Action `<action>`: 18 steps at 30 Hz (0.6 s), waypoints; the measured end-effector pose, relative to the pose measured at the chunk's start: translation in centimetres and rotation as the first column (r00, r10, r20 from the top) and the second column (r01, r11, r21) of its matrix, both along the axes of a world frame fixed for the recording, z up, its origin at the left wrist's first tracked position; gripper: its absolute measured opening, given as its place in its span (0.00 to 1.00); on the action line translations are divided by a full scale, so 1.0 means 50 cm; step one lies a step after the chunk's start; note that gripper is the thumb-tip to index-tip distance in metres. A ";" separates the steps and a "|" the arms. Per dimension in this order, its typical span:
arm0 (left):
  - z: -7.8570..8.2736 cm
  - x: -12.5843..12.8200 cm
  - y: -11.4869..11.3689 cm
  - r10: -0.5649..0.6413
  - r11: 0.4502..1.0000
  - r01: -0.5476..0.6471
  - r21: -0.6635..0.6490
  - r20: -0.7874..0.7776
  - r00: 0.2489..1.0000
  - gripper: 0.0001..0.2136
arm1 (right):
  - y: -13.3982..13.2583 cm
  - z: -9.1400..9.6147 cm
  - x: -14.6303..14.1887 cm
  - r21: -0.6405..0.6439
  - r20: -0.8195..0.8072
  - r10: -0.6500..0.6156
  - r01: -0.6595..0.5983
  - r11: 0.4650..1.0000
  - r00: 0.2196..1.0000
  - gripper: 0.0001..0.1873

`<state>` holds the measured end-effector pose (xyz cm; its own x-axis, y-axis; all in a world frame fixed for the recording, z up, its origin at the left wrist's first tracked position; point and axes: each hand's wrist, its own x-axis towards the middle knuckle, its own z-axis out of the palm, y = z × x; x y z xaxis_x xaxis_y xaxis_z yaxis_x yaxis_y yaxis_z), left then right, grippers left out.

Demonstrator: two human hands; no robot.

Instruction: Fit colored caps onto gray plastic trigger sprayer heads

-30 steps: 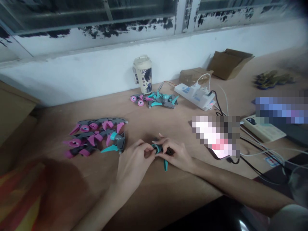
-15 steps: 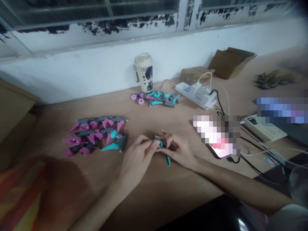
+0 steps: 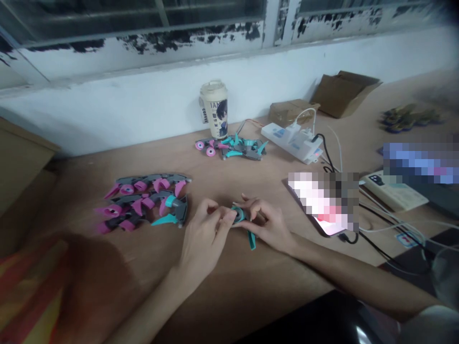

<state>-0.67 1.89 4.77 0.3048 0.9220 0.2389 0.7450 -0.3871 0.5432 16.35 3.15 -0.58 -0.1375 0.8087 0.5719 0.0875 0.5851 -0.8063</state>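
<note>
Between my two hands is a small teal-and-grey plastic toy part (image 3: pixel 238 216) with a round ring; a teal strip hangs below it. My left hand (image 3: pixel 210 224) is closed, its thumb and fingertips pinching the ring's left side. Bent fingers of my right hand (image 3: pixel 268 222) grip the same part from the right and hide some of it. To the left lie several pink-and-grey toy pieces (image 3: pixel 143 203), in rows, one with a teal ring and fin. More teal, grey and pink pieces (image 3: pixel 244 147) lie farther back, near the cup.
A coffee cup (image 3: pixel 215 110) stands by the wall. Right of it are a white power strip (image 3: pixel 292 143), cardboard boxes (image 3: pixel 342 93), a phone (image 3: pixel 321 203), a power bank (image 3: pixel 394 191) and trailing cables. Dark yellowish pieces (image 3: pixel 409 118) lie at the far right.
My left thumb has shifted slightly off the ring's face, so more of the round opening shows. My right hand has barely moved.
</note>
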 end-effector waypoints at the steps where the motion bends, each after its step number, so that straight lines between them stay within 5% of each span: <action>1: -0.002 0.000 -0.002 0.001 1.000 -0.001 0.022 0.006 1.000 0.17 | 0.001 0.000 0.000 0.000 0.001 -0.007 0.007 1.000 1.000 0.15; 8: -0.012 0.007 -0.010 -0.098 0.979 0.083 0.184 0.070 0.993 0.14 | -0.004 0.004 0.001 0.011 0.020 -0.028 0.028 1.000 0.999 0.14; 14: -0.022 -0.001 -0.001 -0.167 0.934 0.188 0.302 -0.095 0.981 0.13 | -0.010 0.001 0.009 -0.015 0.009 -0.039 0.039 0.999 0.999 0.15; 18: -0.018 -0.002 0.010 -0.157 0.963 0.155 0.221 -0.011 0.988 0.09 | -0.006 0.003 0.011 0.025 -0.004 -0.060 0.060 0.998 0.998 0.16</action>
